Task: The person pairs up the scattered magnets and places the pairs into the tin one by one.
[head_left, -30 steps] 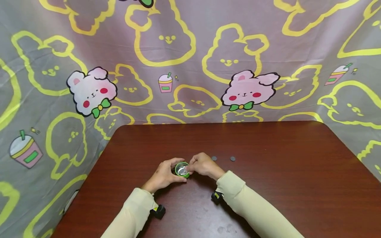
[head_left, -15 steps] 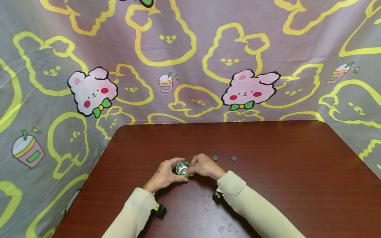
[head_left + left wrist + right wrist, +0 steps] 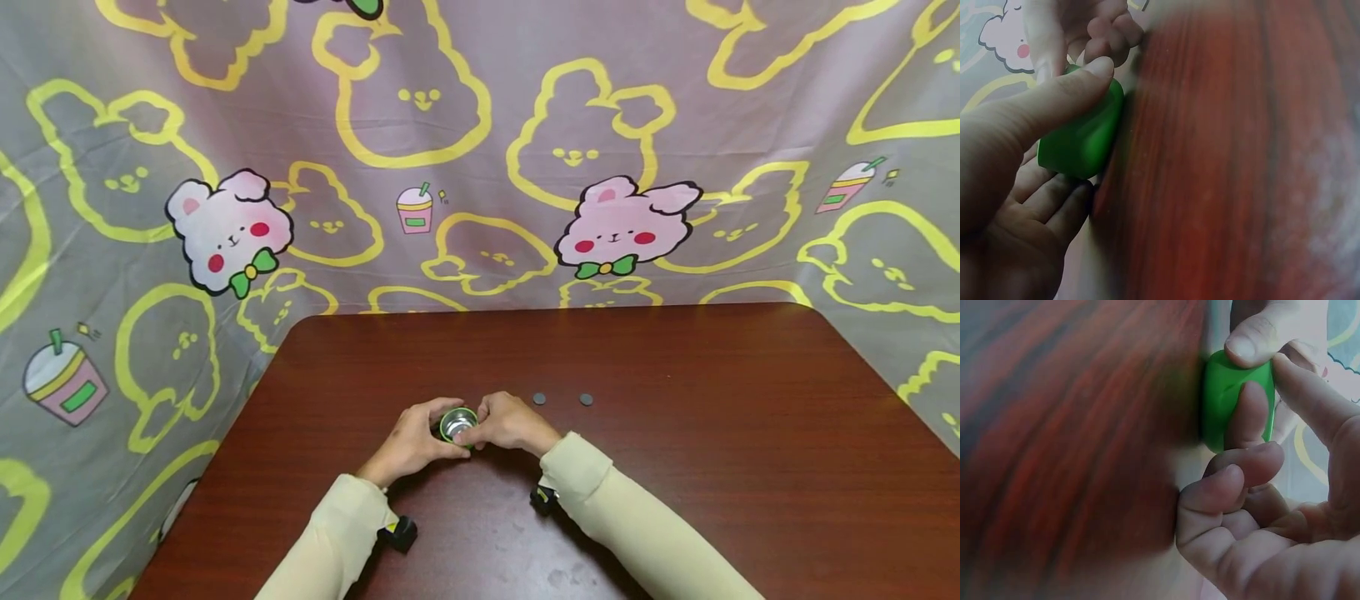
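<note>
A small round cup (image 3: 453, 421), green outside and shiny metallic inside, stands on the table in the head view. My left hand (image 3: 411, 442) grips it from the left, thumb on the near side and fingers round the far side. From the right, my right hand (image 3: 510, 422) pinches the wall. Its thumb reaches over the rim while a finger lies against the green outside of the cup (image 3: 1219, 394) in the right wrist view. In the left wrist view my left thumb presses the green cup (image 3: 1088, 137). Whether anything lies inside the cup I cannot tell.
Two small grey discs (image 3: 539, 399) lie on the brown wooden table (image 3: 675, 467), just beyond my right hand. A curtain (image 3: 480, 167) printed with bears and drink cups hangs along the table's back and sides.
My right hand has shifted slightly, its thumb now over the cup's near right rim instead of its fingers dipping inside. The left hand and the cup stay about where they were.
</note>
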`<state>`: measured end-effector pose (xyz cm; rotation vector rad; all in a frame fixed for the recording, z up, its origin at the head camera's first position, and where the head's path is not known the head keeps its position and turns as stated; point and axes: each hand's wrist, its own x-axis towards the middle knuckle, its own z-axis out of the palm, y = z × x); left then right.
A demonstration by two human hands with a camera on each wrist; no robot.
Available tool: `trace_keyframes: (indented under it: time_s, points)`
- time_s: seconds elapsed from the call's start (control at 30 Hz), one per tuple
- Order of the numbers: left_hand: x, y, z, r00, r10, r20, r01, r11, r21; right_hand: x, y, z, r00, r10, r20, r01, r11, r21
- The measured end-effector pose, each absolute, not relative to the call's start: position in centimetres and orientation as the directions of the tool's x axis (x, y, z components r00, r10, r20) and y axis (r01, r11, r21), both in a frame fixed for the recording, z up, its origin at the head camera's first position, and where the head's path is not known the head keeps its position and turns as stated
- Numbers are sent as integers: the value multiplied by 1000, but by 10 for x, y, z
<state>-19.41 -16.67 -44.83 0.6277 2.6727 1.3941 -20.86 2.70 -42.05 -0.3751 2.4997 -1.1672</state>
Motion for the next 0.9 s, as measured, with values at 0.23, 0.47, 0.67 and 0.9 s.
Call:
trace_keyframes:
  time_s: [0.23,0.47,0.67,0.9]
  points:
    - [-195,-168,-448,-914,382,137,329,497,803,-210,24,-418,-886,-394,-244,-43,594,-804]
    - [-195,-166,-446,-917,378,130,324,511,796,-211,25,-418,-862,-405,-304,44,537,-842]
    - [-197,-165,-438,-919,383,94,311,557,770,-213,38,-420,-855,-433,-285,76,439,-895]
    - [-204,-158,-428,-895,437,88,330,517,789,-218,60,-414,-870,-432,-239,61,386,-920]
